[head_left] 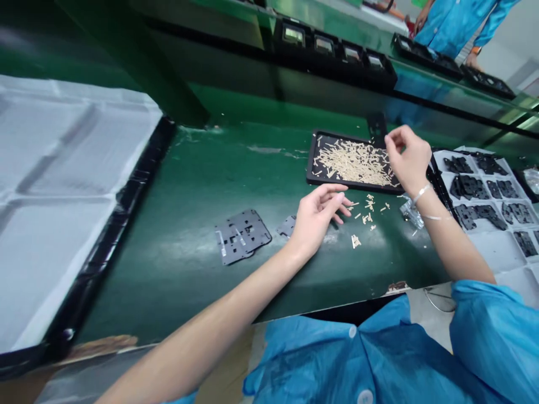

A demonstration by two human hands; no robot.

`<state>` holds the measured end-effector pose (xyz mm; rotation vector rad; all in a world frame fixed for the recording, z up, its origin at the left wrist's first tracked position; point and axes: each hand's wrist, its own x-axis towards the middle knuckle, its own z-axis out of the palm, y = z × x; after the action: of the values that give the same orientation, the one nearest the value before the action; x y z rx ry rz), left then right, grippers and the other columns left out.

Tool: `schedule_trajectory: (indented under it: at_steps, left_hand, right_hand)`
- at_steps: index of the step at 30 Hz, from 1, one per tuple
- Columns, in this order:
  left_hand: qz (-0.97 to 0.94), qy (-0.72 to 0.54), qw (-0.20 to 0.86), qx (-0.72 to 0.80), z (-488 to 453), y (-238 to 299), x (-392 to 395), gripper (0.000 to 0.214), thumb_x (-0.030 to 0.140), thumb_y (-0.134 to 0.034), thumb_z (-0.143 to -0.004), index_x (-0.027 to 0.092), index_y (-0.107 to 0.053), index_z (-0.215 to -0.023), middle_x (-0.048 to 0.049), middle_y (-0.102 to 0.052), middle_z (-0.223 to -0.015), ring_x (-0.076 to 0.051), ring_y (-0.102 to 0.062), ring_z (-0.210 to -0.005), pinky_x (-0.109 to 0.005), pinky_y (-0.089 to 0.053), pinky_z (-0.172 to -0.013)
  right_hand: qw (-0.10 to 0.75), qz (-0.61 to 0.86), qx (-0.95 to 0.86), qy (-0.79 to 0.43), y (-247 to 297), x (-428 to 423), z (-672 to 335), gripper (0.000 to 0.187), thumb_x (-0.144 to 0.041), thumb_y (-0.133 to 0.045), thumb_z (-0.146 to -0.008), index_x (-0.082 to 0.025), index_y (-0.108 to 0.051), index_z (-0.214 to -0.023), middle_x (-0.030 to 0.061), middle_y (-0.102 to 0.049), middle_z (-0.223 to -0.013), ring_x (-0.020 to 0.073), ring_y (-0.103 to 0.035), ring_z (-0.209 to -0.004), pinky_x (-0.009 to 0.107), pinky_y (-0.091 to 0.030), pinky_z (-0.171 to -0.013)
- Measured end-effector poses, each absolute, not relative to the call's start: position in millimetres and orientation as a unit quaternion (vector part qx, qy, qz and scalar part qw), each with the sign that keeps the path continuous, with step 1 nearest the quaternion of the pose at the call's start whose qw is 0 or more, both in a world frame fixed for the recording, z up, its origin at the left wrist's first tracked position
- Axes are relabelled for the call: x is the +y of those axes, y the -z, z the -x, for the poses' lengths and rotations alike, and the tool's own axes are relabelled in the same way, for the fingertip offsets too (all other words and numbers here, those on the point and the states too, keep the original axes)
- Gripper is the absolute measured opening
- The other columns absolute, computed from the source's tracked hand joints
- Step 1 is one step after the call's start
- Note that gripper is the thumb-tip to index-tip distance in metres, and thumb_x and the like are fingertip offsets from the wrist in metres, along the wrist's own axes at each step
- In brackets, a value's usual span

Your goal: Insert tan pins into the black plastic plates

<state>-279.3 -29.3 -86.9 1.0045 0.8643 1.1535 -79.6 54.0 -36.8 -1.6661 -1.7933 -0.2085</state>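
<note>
A shallow black tray (311,175) holds a heap of small pale strips (353,160). My right hand (408,157) is at its right end, thumb and forefinger pinched together; whatever sits between them is too small to make out. Beside those fingertips is a dark flat piece with holes (377,128). In front of the tray my left hand (318,213) hovers or rests with loosely curved, parted fingers and nothing visible in them. Loose pale strips (368,216) lie scattered to its right. Thin black plates (243,235) lie left of it, and another small black part (287,226) is partly covered by that hand.
A divided white tray (480,238) of black parts stands at right, with a crumpled clear bag (411,214) nearby. Another white-lined tray (71,151) fills the left. Black fixtures (332,53) sit on a glass shelf above, with a person in blue (448,25) beyond.
</note>
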Motion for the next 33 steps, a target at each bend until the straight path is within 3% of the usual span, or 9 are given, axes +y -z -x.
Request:
schedule_trajectory:
  at_steps: [3, 5, 7, 11, 15, 20, 24, 27, 33]
  left_hand:
    - [-0.442, -0.517, 0.627, 0.380, 280.1, 85.9, -28.1, 0.023, 0.028, -0.060, -0.082, 0.012, -0.063, -0.097, -0.0037, -0.066, -0.074, -0.012, -0.063, -0.059, -0.022, -0.051, -0.051]
    - [-0.441, -0.528, 0.619, 0.380, 281.3, 85.2, -26.3, 0.023, 0.028, -0.059, -0.082, 0.012, -0.062, -0.098, -0.0034, -0.066, -0.073, -0.012, -0.063, -0.058, -0.023, -0.051, -0.051]
    - [-0.439, -0.533, 0.616, 0.379, 282.7, 84.9, -24.5, 0.022, 0.027, -0.058, -0.082, 0.012, -0.062, -0.097, -0.0033, -0.066, -0.072, -0.012, -0.062, -0.057, -0.023, -0.050, -0.050]
    - [-0.441, -0.528, 0.619, 0.378, 284.4, 84.9, -23.9, 0.019, 0.025, -0.058, -0.082, 0.013, -0.062, -0.096, -0.0033, -0.066, -0.073, -0.012, -0.062, -0.057, -0.023, -0.049, -0.050]
    - [-0.449, -0.512, 0.621, 0.388, 283.8, 83.7, -25.9, 0.017, 0.022, -0.058, -0.081, 0.013, -0.062, -0.095, -0.0030, -0.066, -0.073, -0.011, -0.062, -0.058, -0.022, -0.049, -0.051]
    - [-0.458, -0.485, 0.624, 0.407, 283.5, 85.0, -25.0, 0.019, 0.022, -0.061, -0.079, 0.012, -0.062, -0.095, -0.0029, -0.066, -0.073, -0.012, -0.062, -0.058, -0.022, -0.049, -0.051]
    - [-0.463, -0.482, 0.620, 0.412, 285.0, 86.6, -23.6, 0.019, 0.025, -0.062, -0.078, 0.012, -0.063, -0.092, -0.0030, -0.066, -0.073, -0.012, -0.062, -0.058, -0.023, -0.049, -0.052]
    - [-0.466, -0.476, 0.621, 0.413, 285.4, 85.2, -24.3, 0.018, 0.026, -0.063, -0.078, 0.013, -0.064, -0.089, -0.0030, -0.067, -0.073, -0.012, -0.062, -0.058, -0.023, -0.049, -0.052]
    - [-0.481, -0.441, 0.628, 0.424, 283.9, 81.5, -28.0, 0.018, 0.027, -0.062, -0.078, 0.013, -0.064, -0.089, -0.0033, -0.067, -0.073, -0.012, -0.062, -0.058, -0.023, -0.049, -0.054]
  right_hand:
    - [0.213, 0.674, -0.688, 0.165, 34.6, 94.2, 71.8, 0.018, -0.020, -0.049, -0.091, -0.016, -0.064, -0.101, 0.0125, -0.068, -0.094, 0.0295, -0.062, -0.098, 0.040, -0.047, -0.079]
    - [0.189, 0.694, -0.677, 0.160, 37.5, 101.9, 69.6, 0.032, -0.021, -0.053, -0.089, -0.016, -0.059, -0.120, 0.0136, -0.069, -0.099, 0.0312, -0.063, -0.097, 0.040, -0.047, -0.077]
    - [0.208, 0.713, -0.655, 0.139, 42.1, 94.1, 68.3, 0.037, -0.023, -0.054, -0.088, -0.018, -0.057, -0.125, 0.0102, -0.071, -0.093, 0.0293, -0.065, -0.090, 0.038, -0.047, -0.074]
    - [0.268, 0.700, -0.657, 0.083, 47.5, 50.5, 64.8, 0.018, -0.020, -0.057, -0.083, -0.019, -0.070, -0.095, 0.0046, -0.072, -0.080, 0.0220, -0.065, -0.076, 0.033, -0.046, -0.071]
    - [0.311, 0.620, -0.718, -0.047, 46.5, -0.9, 66.6, 0.011, -0.021, -0.061, -0.081, -0.019, -0.071, -0.084, 0.0019, -0.072, -0.078, 0.0149, -0.062, -0.065, 0.028, -0.045, -0.064]
    - [0.138, 0.498, -0.830, -0.211, 47.5, -46.3, 83.1, 0.009, -0.014, -0.064, -0.081, -0.018, -0.067, -0.074, 0.0006, -0.069, -0.074, 0.0125, -0.060, -0.066, 0.025, -0.042, -0.064]
    - [0.033, 0.445, -0.866, -0.227, 50.6, -56.7, 97.6, 0.009, -0.015, -0.069, -0.080, -0.018, -0.067, -0.089, 0.0027, -0.069, -0.083, 0.0147, -0.060, -0.075, 0.025, -0.041, -0.069]
    - [-0.004, 0.454, -0.862, -0.225, 53.1, -54.8, 104.5, 0.010, -0.016, -0.066, -0.082, -0.018, -0.065, -0.092, 0.0030, -0.068, -0.085, 0.0160, -0.060, -0.079, 0.026, -0.038, -0.069]
    - [0.014, 0.489, -0.821, -0.295, 55.9, -49.1, 105.2, 0.012, -0.011, -0.067, -0.079, -0.018, -0.059, -0.074, -0.0033, -0.060, -0.072, 0.0093, -0.051, -0.065, 0.022, -0.032, -0.063]
